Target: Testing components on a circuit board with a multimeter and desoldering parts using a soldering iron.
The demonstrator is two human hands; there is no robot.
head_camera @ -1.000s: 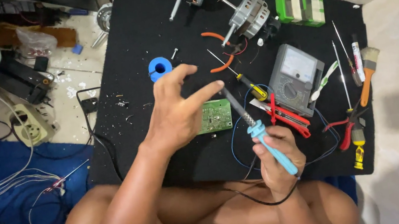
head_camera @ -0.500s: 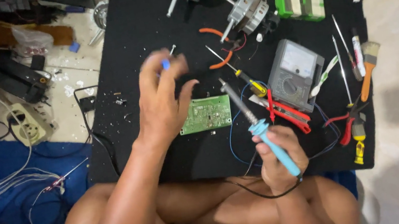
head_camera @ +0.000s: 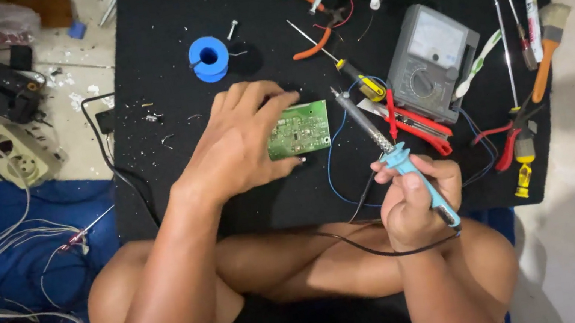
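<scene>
While the right hand [head_camera: 415,199] was curled in a closed grip round the light-blue handle of a soldering iron [head_camera: 393,153], the iron slanted up and to the left, and its metal tip hung in the air just beside the right edge of the green circuit board [head_camera: 299,129], apart from it as far as could be seen. From the butt of the handle a dark cord ran back across the person's crossed legs. The left hand [head_camera: 240,146] lay flat, fingers close together and stretched toward the right, pressing on the left part of the board and covering some of it; nothing was pinched between its fingers. The board rested on the black mat [head_camera: 160,74], near the middle, with thin blue wires [head_camera: 331,170] looping from its lower right corner.

Judged from this, the soldering was at its setup: the board was steadied and the iron poised, but no joint was being touched, and the blue solder spool [head_camera: 209,58] sat well apart above the left hand, with no solder at the board. Whether any joints had been made could not be told, the board's detail being too small.

Further out lay a yellow-handled screwdriver [head_camera: 350,72], red-handled cutters [head_camera: 411,124], a grey analogue multimeter [head_camera: 431,56], orange-handled pliers [head_camera: 301,23], and a small brush [head_camera: 547,43] at the far right.
</scene>
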